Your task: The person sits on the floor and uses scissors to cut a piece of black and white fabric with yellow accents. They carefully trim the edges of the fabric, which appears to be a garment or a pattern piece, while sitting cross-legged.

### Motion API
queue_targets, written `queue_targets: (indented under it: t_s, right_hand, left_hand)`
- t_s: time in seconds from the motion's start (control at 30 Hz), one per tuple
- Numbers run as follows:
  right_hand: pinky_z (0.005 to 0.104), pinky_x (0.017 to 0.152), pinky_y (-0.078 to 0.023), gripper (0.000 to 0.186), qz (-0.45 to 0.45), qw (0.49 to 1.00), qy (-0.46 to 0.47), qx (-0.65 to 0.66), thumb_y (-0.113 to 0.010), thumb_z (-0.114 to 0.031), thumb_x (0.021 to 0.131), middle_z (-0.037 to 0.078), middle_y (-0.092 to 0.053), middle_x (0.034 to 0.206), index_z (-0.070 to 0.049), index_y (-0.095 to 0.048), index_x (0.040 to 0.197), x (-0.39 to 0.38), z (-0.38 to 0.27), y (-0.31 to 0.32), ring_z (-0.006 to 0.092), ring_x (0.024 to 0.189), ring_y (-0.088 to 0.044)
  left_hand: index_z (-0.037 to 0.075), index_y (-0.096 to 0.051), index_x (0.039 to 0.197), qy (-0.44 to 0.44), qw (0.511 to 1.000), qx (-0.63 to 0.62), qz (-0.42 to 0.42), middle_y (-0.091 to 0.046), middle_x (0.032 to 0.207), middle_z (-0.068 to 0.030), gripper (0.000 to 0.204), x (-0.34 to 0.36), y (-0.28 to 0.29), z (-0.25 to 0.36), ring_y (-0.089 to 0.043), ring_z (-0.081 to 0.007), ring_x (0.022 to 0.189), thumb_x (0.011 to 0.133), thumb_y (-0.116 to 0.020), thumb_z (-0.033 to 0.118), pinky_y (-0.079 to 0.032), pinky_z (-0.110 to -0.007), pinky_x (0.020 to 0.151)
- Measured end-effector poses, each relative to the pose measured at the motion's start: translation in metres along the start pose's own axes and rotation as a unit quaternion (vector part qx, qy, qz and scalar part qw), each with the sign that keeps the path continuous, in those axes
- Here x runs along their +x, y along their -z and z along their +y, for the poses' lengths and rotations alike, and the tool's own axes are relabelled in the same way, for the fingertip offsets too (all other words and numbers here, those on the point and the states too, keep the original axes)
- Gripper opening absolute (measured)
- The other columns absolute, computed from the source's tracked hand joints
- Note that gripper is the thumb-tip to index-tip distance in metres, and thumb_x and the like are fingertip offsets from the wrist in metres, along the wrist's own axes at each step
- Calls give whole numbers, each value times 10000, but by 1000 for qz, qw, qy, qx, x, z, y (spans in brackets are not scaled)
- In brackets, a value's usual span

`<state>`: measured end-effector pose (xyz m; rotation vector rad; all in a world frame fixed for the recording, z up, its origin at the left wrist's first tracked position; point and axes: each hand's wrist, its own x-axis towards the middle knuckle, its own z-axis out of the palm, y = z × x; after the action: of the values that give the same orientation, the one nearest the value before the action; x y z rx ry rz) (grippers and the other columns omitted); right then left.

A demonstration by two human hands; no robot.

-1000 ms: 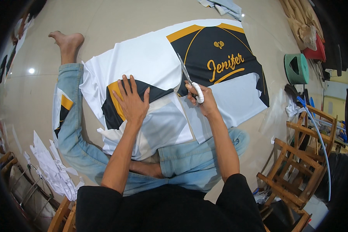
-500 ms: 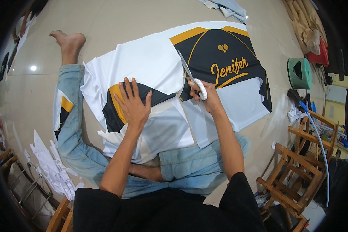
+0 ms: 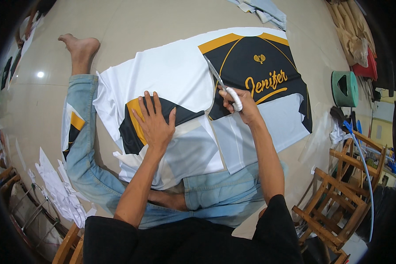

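My right hand [image 3: 245, 105] grips a pair of scissors [image 3: 216, 74] by white-wrapped handles. The blades point away from me, along the left edge of a black shirt panel [image 3: 233, 64] with yellow trim, crossed rackets and script lettering. My left hand [image 3: 157, 125] lies flat with fingers spread on a black and yellow fabric piece [image 3: 134, 112]. White fabric [image 3: 167, 72] spreads out beyond it on the floor. Near my legs, fabric is turned over, showing its pale grey underside [image 3: 273, 116]. Whether the blades are parted is hard to make out.
Beneath the cloth is a tiled floor [image 3: 171, 26]. White scraps [image 3: 59, 187] lie at left, and a printed scrap [image 3: 75, 127] rests on my leg. More cloth [image 3: 264, 11] lies at the far side. At right are a green roll-shaped object [image 3: 345, 89] and a wooden stool [image 3: 334, 207].
The view has shifted a little. My right hand and the scissors have moved slightly farther along the black panel's edge. My left hand stays flat in the same place on the cloth.
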<state>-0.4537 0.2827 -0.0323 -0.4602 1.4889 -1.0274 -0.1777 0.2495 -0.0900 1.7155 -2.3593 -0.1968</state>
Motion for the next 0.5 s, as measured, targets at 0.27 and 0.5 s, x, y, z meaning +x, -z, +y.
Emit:
queue_targets:
  t_s: [0.27, 0.5]
  right_hand:
    - [177, 446, -394, 362, -8, 1000, -5, -18, -780, -223, 859, 7, -602, 656, 31, -710, 1107, 20, -21, -7, 46, 520, -532]
    - [171, 443, -383, 402, -14, 1000, -2, -27, -789, -257, 852, 12, -604, 663, 57, -708, 1089, 27, -18, -3, 42, 500, -514]
  left_hand:
    - [38, -321, 1538, -3, 1000, -2, 6, -217, 1628, -168, 762, 1, 3, 0, -144, -387, 1510, 960, -532, 487, -87, -644, 1173]
    - [43, -304, 1545, -3, 1000, -11, 5, -205, 1633, -161, 759, 0, 3, 1, -149, -389, 1507, 959, -553, 456, -92, -647, 1172]
